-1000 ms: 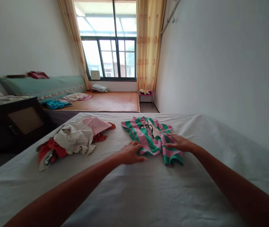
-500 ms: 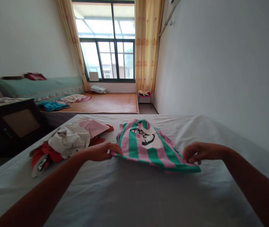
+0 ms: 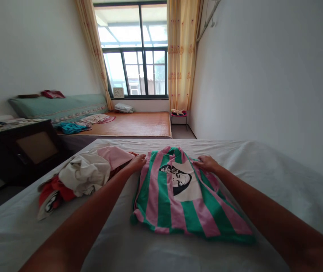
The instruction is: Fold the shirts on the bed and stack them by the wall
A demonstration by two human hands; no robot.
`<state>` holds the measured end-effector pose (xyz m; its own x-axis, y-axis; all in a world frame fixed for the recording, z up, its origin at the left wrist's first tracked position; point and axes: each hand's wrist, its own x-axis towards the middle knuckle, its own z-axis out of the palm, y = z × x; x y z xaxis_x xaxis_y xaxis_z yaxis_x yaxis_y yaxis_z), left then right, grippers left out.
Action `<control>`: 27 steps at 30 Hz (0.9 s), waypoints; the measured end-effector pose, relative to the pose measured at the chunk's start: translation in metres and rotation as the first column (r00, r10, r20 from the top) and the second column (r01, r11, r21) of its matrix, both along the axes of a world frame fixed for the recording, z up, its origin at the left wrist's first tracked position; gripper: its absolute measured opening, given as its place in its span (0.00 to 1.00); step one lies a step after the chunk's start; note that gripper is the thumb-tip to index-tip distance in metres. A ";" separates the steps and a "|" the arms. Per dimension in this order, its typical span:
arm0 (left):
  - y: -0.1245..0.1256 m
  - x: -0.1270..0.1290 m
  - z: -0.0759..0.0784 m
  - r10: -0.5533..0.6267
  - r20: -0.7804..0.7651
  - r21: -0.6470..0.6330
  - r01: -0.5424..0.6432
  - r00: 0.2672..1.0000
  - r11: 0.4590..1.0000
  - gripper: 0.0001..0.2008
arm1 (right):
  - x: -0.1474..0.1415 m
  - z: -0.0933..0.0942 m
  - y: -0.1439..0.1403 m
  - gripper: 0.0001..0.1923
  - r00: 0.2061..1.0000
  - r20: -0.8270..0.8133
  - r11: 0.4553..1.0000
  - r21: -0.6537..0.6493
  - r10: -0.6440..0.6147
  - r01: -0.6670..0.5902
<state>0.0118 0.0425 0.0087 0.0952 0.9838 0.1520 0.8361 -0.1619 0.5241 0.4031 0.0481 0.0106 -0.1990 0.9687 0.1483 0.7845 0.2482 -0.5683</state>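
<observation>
At the left, a loose pile of clothes (image 3: 84, 173) is heaped on a white sheet (image 3: 110, 245): a red piece is placed nearest, a cream one is crumpled beside it, and a pink one (image 3: 115, 156) is spread at the far end. Just beside that end, the left hand (image 3: 138, 163) is set at the upper left edge of a striped shirt (image 3: 164, 207); its fingers are bent, but whether the fabric is pinched cannot be told. With the pile so near, a loose garment could be caught by that arm and dragged along.

In the middle, the pink-and-green shirt is laid with its printed panel (image 3: 182, 179) facing up. Its near left corner is bunched, so a crease could be trapped there if left unsmoothed.

To the right, the right hand (image 3: 207, 164) is placed at the shirt's upper right edge, fingers curled; a grip cannot be confirmed. If one side is pulled harder, the shirt could be skewed or the sheet rucked.
</observation>
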 end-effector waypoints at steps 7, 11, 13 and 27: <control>0.054 0.022 -0.025 0.067 -0.088 0.029 -0.064 0.994 0.998 0.27 | 0.034 -0.002 0.044 0.14 0.964 -0.160 0.977 -0.030 -0.212 0.209; 0.067 0.033 -0.033 0.038 -0.097 0.085 -0.029 0.995 0.996 0.21 | 0.058 -0.013 0.056 0.08 0.947 -0.165 0.961 -0.012 -0.275 0.277; 0.073 0.035 -0.031 0.038 -0.086 0.117 -0.028 0.996 0.993 0.16 | 0.063 -0.019 0.059 0.05 0.949 -0.174 0.964 -0.024 -0.264 0.264; -0.019 0.032 0.029 -0.473 0.084 -0.030 0.477 0.877 0.878 0.16 | 0.066 0.029 -0.011 0.18 0.948 -0.215 0.958 -0.115 0.234 -0.263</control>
